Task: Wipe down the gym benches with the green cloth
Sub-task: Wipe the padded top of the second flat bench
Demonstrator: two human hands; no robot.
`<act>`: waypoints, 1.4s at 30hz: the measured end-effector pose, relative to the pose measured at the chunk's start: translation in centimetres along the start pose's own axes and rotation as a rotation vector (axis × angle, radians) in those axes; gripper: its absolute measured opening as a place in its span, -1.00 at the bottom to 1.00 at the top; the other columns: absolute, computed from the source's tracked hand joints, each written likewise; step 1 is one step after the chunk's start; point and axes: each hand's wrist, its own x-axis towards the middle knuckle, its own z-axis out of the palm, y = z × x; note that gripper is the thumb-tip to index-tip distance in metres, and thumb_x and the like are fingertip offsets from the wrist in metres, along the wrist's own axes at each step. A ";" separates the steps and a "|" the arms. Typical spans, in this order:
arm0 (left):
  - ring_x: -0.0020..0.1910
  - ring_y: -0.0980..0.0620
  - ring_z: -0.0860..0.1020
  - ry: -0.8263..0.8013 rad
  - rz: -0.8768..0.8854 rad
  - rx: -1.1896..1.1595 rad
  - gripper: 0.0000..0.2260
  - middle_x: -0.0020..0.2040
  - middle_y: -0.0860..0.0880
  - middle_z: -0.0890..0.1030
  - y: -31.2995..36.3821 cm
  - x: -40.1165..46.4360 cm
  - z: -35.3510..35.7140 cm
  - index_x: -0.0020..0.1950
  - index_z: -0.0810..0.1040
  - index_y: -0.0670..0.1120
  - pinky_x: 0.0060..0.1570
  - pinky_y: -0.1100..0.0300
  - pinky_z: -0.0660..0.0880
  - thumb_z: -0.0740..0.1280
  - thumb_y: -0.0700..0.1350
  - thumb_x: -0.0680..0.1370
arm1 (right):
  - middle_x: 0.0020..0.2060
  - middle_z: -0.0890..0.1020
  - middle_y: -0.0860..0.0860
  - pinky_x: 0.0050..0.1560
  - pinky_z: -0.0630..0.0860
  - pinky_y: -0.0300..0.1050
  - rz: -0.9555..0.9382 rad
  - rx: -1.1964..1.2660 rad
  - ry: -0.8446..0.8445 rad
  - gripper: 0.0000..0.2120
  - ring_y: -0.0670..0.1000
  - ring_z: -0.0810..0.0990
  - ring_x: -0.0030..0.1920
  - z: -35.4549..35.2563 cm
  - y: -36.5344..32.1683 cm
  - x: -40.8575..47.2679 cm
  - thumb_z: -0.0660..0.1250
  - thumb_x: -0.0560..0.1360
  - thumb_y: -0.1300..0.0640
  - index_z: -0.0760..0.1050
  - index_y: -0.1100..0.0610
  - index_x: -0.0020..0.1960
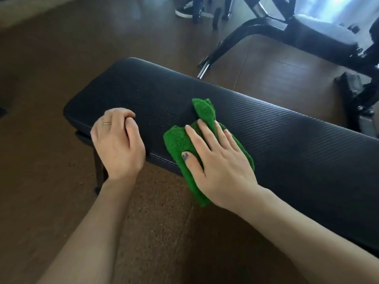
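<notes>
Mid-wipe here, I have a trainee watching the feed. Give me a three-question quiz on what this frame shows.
1. True or false: the right hand presses the green cloth with straight, spread fingers.
2. Where does the left hand rest? A) on the floor B) on the near edge of the black bench, by its end C) on the cloth
3. Fill in: part of the cloth hangs over the bench's ____ edge.

Key
1. True: the fingers lie flat on the cloth, not curled round it.
2. B: its fingers are curled and it holds nothing.
3. Near: the cloth drapes over the edge closest to the camera, under the right wrist.
</notes>
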 end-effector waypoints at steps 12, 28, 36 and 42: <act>0.13 -0.04 0.55 0.056 -0.003 -0.068 -0.71 0.08 0.01 0.65 -0.7 0.0 0.7 0.08 0.59 -0.10 0.32 -0.01 0.32 0.08 -0.18 0.60 | 0.69 -0.03 0.00 0.65 -0.18 0.11 0.117 0.075 -0.017 -0.42 0.15 -0.12 0.67 0.1 -1.0 15.3 -0.16 0.71 -0.23 -0.06 -0.11 0.69; 0.34 -0.10 0.47 0.258 -0.228 -0.255 -0.66 0.20 -0.04 0.60 -2.9 1.3 1.7 0.14 0.51 -0.16 0.61 -0.12 -0.05 0.06 -0.24 0.46 | 0.68 0.04 0.01 0.65 -0.15 0.10 -0.039 0.050 0.034 -0.44 0.18 -0.06 0.67 1.7 -6.3 9.6 -0.13 0.72 -0.21 0.03 -0.08 0.68; 0.40 -0.10 0.41 0.131 -0.266 -0.212 -0.60 0.29 -0.06 0.54 -2.7 1.6 0.2 0.33 0.49 -0.14 0.58 -0.17 0.03 0.11 -0.22 0.51 | 0.68 0.08 -0.03 0.66 -0.10 0.03 -0.119 0.009 0.047 -0.41 0.09 -0.02 0.67 1.6 -5.4 5.9 -0.10 0.71 -0.25 0.03 -0.04 0.68; 0.51 -0.01 0.32 0.130 -0.222 -0.176 -0.54 0.46 -0.05 0.46 -3.4 1.9 0.4 0.49 0.40 -0.10 0.60 0.02 -0.07 0.07 -0.18 0.59 | 0.66 0.14 0.04 0.61 0.16 0.14 -0.231 -0.211 0.033 -0.34 0.15 0.09 0.66 1.1 -1.2 -1.0 0.08 0.69 -0.21 -0.02 0.01 0.69</act>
